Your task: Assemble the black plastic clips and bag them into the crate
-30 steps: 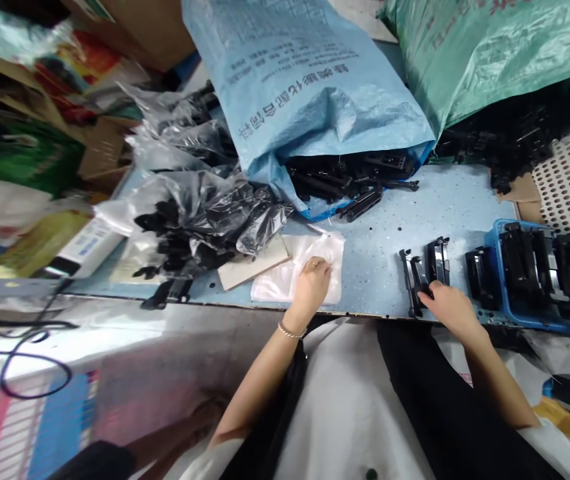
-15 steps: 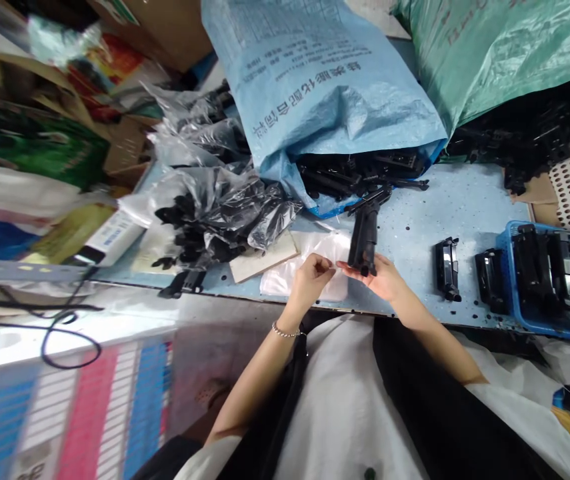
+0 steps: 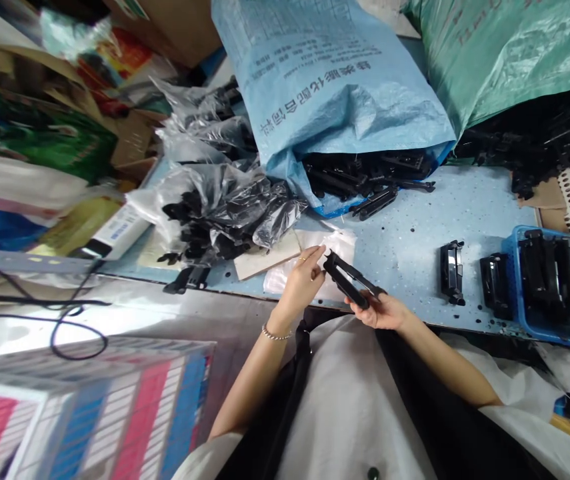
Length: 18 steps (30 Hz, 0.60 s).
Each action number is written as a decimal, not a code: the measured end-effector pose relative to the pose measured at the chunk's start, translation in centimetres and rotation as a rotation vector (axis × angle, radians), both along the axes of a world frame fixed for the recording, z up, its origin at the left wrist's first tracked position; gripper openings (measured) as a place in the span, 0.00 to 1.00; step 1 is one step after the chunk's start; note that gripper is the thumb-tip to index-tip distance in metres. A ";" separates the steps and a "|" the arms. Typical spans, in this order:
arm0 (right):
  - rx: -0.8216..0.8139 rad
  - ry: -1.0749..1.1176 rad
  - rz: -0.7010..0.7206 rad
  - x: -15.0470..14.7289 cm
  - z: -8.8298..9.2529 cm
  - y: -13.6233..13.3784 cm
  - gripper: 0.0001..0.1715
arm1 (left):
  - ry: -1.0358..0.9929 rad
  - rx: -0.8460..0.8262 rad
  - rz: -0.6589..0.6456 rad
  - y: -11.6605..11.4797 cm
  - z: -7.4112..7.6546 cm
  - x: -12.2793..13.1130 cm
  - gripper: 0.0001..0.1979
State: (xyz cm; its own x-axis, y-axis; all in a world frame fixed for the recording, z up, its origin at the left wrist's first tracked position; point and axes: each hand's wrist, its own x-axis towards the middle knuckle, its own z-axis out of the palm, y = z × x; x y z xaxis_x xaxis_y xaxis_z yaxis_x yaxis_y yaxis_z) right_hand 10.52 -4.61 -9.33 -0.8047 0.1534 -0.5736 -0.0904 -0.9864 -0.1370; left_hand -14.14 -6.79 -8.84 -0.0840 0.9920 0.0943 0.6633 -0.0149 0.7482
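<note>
My right hand (image 3: 381, 311) grips one end of a long black plastic part (image 3: 347, 288), whose two parallel arms have a gap between them. The part slants up and left over the table's front edge. Close to its far end is my left hand (image 3: 305, 277), with fingertips drawn together; whatever is between them is too small or hidden to make out. Beneath the hands lie clear plastic bags (image 3: 342, 243), flat on the blue table (image 3: 405, 247). More black parts (image 3: 337, 177) spill from the mouth of a blue woven sack (image 3: 325, 87).
Bagged black parts (image 3: 225, 207) are heaped at left beside a flat board (image 3: 267, 260). Two black pieces (image 3: 451, 272) stand at right, near a blue basket (image 3: 519, 293) of similar ones. A green sack (image 3: 515, 60) rests behind, and a black cable (image 3: 79, 357) hangs at left.
The black part in my right hand has swung from upright to slanting left, its far end now at my left hand. My right hand has lowered slightly.
</note>
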 end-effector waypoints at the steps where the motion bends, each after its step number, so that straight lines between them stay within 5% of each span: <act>1: -0.041 0.015 -0.004 -0.4 -0.5 0.0 0.12 | 0.017 0.007 0.007 -0.2 0.0 -0.2 0.28; 4: -0.050 0.034 0.002 -1.4 -1.5 0.4 0.14 | 0.104 0.093 -0.062 -1.3 0.5 0.0 0.29; 10: 0.297 -0.137 -0.080 -2.7 -1.4 1.2 0.12 | 0.047 0.258 -0.376 -4.0 2.1 3.0 0.34; 15: 0.416 -0.188 -0.191 -2.3 -0.7 1.2 0.18 | 0.079 0.191 -0.121 -4.9 1.4 2.5 0.22; 18: 0.412 -0.201 -0.230 -1.8 -0.5 0.8 0.20 | 0.269 0.161 0.025 -4.4 0.6 1.9 0.27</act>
State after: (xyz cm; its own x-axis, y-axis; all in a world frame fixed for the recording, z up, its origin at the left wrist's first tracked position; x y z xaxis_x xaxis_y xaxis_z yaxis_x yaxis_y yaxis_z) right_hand 8.75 -3.77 -9.84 -0.6034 0.5595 -0.5682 -0.2306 -0.8045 -0.5474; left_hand -12.24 -11.16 -8.28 -0.0591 0.9603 0.2725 0.8387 -0.1003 0.5352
